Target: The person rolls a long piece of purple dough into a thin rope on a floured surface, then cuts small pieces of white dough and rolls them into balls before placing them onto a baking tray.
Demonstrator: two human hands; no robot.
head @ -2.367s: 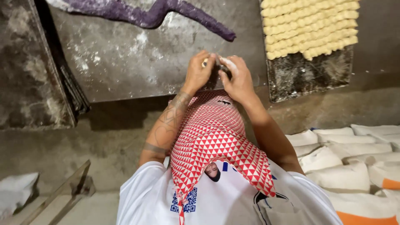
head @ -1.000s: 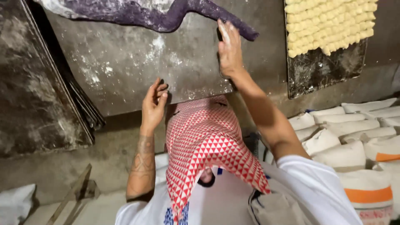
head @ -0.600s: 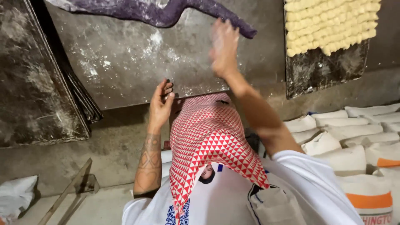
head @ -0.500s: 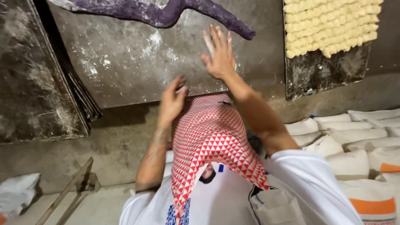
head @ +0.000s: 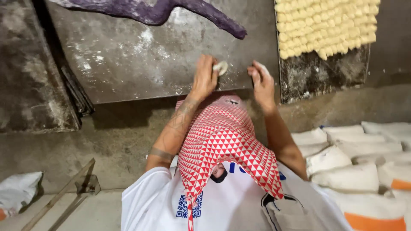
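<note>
Bare tray lies open ahead of the left hand; purple dough bars farther reach.

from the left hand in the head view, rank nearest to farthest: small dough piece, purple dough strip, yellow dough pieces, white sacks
1. small dough piece, at the left hand fingertips.
2. purple dough strip, farther up the metal sheet.
3. yellow dough pieces, on the tray beyond the right hand.
4. white sacks, low, on the right hand's side.
</note>
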